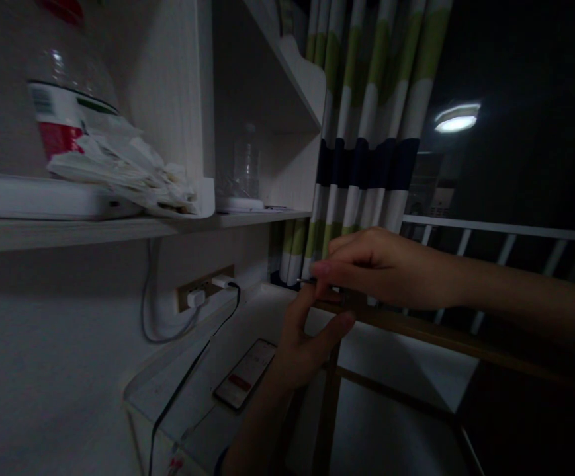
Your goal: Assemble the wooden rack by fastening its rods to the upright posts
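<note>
My right hand (376,268) reaches in from the right, fingers pinched on a small thin metal object (307,281) whose kind I cannot make out. My left hand (307,337) rises from below, thumb and forefinger apart, its fingertips touching the right hand's fingertips at that object. Both hands hover over a wooden rail (416,330) beside a white ledge. A phone (245,373) lies screen up on the ledge just left of my left hand, with a black cable running to it.
A wall socket (202,291) holds a white plug and a charger with cables. The shelf (118,228) above carries a plastic bottle (63,92), crumpled tissues and a clear jar (245,168). A striped curtain (366,132) hangs behind, with a white railing (495,231) at right.
</note>
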Demonstrator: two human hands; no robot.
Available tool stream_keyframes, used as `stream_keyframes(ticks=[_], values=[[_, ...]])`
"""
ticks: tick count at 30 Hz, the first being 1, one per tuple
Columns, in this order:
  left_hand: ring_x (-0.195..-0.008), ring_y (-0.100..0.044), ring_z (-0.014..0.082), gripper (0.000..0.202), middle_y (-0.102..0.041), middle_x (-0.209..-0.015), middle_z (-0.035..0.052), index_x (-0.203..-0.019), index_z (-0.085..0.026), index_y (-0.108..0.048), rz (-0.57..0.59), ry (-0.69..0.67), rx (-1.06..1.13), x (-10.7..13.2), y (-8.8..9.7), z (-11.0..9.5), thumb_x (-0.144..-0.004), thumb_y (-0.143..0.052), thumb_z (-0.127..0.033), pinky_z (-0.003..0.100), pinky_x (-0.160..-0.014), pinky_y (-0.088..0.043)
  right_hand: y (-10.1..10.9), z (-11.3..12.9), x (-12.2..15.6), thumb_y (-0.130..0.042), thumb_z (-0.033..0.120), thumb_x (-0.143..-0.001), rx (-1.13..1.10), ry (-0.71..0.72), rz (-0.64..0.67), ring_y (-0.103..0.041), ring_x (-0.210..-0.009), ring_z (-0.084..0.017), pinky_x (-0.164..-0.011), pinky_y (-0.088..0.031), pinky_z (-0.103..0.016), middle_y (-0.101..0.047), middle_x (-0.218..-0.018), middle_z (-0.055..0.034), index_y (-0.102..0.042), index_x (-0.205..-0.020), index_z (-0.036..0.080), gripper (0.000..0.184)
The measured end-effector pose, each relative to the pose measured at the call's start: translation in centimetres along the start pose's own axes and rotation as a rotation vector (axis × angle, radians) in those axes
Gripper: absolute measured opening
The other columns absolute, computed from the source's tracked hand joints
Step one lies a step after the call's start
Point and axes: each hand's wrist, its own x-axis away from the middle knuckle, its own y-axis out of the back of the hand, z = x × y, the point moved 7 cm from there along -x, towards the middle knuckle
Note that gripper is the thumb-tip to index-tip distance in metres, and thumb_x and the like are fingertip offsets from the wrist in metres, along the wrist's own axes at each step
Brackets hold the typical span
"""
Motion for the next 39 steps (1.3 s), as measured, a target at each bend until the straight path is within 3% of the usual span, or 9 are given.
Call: stream_keyframes(ticks=[4,11,19,24,32,39], values=[[-0.079,-0.052,0.0089,0.013,-0.055,-0.083,-0.0029,-0.089,-0.022,-0.054,-0.006,-0.012,-0.004,0.0,0.0,0.1,-0.08,-0.06,-0.028,0.019,-0.072,-0.041,0.3,-0.1,0.3,-0.039,0.029,-0.095,-0.058,0.054,-0.06,-0.049,-0.067,-0.009,-0.06,-0.037,-0.02,-0.051,-0.074,-0.0018,-0.063,-0.078,0.009,0.036],[-0.074,-0.047,0.0073,0.013,-0.049,-0.078,-0.0035,-0.086,-0.022,-0.05,0.008,-0.005,-0.011,0.2,0.0,0.0,-0.08,-0.059,-0.029,0.018,-0.067,-0.037,0.6,-1.5,0.3,-0.044,0.023,-0.093,-0.025,0.017,-0.113,-0.051,-0.072,-0.01,-0.066,-0.039,-0.022,-0.053,-0.08,-0.0033,-0.065,-0.081,0.009,0.028],[-0.081,-0.045,0.0085,0.014,-0.048,-0.087,-0.002,-0.094,-0.024,-0.048,0.019,0.007,-0.037,0.5,-0.2,0.3,-0.083,-0.055,-0.028,0.018,-0.072,-0.036,1.1,-2.1,2.0,-0.049,0.02,-0.088,0.026,-0.02,-0.028,-0.052,-0.085,-0.012,-0.077,-0.041,-0.024,-0.055,-0.097,-0.0049,-0.063,-0.082,0.012,0.017],[-0.084,-0.043,0.009,0.015,-0.046,-0.088,-0.0011,-0.096,-0.024,-0.048,0.006,-0.018,-0.031,0.6,-0.2,0.2,-0.083,-0.055,-0.026,0.017,-0.076,-0.036,0.8,-2.4,3.4,-0.05,0.024,-0.09,0.007,-0.07,0.023,-0.053,-0.077,-0.011,-0.069,-0.041,-0.023,-0.058,-0.084,-0.0028,-0.063,-0.085,0.012,0.018],[-0.076,-0.042,0.0066,0.014,-0.043,-0.082,-0.0024,-0.096,-0.023,-0.045,-0.02,-0.076,-0.036,0.6,-0.4,-0.5,-0.085,-0.052,-0.024,0.014,-0.07,-0.037,0.3,-1.7,4.2,-0.05,0.017,-0.089,0.077,-0.102,-0.087,-0.053,-0.074,-0.009,-0.064,-0.04,-0.02,-0.059,-0.085,0.0005,-0.059,-0.102,0.016,0.016],[-0.077,-0.042,0.0071,0.014,-0.043,-0.082,-0.0019,-0.097,-0.023,-0.044,-0.029,-0.09,-0.039,0.9,-0.4,-0.6,-0.085,-0.051,-0.023,0.015,-0.07,-0.037,0.2,-1.0,4.3,-0.05,0.017,-0.089,0.107,-0.09,-0.13,-0.051,-0.067,-0.009,-0.059,-0.037,-0.02,-0.057,-0.077,0.0001,-0.062,-0.091,0.013,0.012]])
